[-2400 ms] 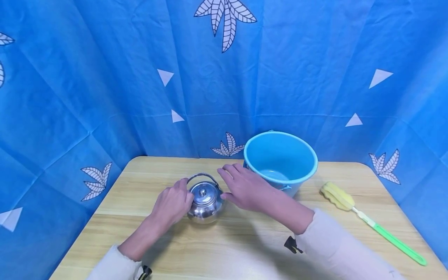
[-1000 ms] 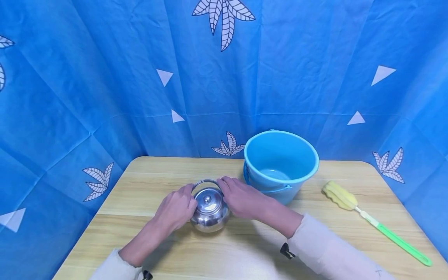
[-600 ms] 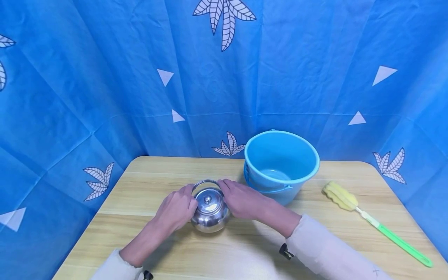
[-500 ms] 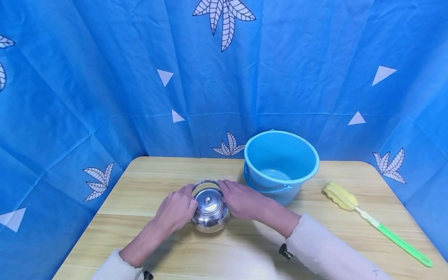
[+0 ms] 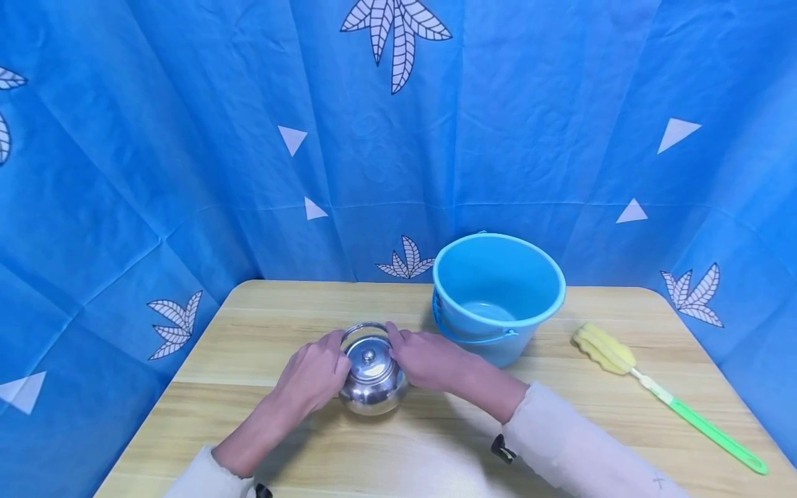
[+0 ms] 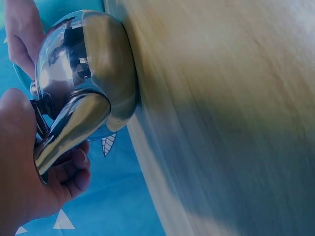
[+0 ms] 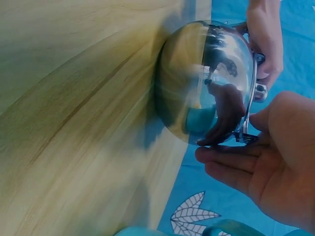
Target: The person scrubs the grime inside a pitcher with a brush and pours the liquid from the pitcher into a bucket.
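A shiny steel kettle (image 5: 372, 394) with a knobbed lid (image 5: 369, 357) and an arched handle (image 5: 363, 324) stands upright on the wooden table. My left hand (image 5: 316, 370) grips it at the spout side; in the left wrist view the spout (image 6: 74, 130) runs between thumb and curled fingers. On the opposite side, my right hand (image 5: 429, 358) has its index finger along the handle. In the right wrist view its thumb is at the lid rim near the handle's hinge (image 7: 246, 138), with the other fingers (image 7: 229, 169) beneath, against the body.
Behind the right hand stands a light blue bucket (image 5: 467, 304) with its bail hanging down. A sponge brush (image 5: 604, 349) with a green handle lies at the table's right. A patterned blue curtain (image 5: 249, 138) rises along the table's back (image 5: 292, 294) and sides.
The right hand, earlier apart from the kettle with spread fingers, has come onto its handle side. The kettle has shifted slightly right and nearer; over the last half second little moves.
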Demonstrator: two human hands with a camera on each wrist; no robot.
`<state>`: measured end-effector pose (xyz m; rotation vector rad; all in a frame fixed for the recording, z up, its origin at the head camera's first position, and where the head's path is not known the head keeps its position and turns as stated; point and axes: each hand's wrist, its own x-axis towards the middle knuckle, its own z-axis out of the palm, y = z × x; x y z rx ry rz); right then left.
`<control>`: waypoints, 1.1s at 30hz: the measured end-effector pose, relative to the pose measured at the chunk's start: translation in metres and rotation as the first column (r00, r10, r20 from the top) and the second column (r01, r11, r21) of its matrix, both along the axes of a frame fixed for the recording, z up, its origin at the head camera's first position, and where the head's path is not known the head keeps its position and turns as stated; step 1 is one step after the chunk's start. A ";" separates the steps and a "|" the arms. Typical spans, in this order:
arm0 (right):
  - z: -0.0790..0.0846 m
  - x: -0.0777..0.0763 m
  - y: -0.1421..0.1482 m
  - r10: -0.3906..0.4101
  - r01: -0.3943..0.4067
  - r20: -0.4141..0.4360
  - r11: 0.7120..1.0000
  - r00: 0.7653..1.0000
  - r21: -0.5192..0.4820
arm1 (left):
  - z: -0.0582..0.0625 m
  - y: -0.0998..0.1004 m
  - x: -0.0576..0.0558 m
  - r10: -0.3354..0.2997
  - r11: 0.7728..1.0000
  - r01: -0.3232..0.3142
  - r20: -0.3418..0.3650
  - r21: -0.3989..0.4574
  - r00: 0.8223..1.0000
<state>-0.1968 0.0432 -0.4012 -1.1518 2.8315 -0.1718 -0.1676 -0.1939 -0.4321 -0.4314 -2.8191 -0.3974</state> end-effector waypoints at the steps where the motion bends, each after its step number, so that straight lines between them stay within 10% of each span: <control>1: 0.000 0.000 -0.001 -0.002 0.002 0.000 1.000 1.000 -0.002 | 0.000 0.000 0.000 -0.001 1.000 0.001 -0.003 0.000 1.000; 33: -0.003 0.006 -0.003 -0.020 0.020 -0.129 1.000 0.991 -0.004 | -0.002 0.002 0.001 -0.050 0.999 0.050 0.009 0.004 0.999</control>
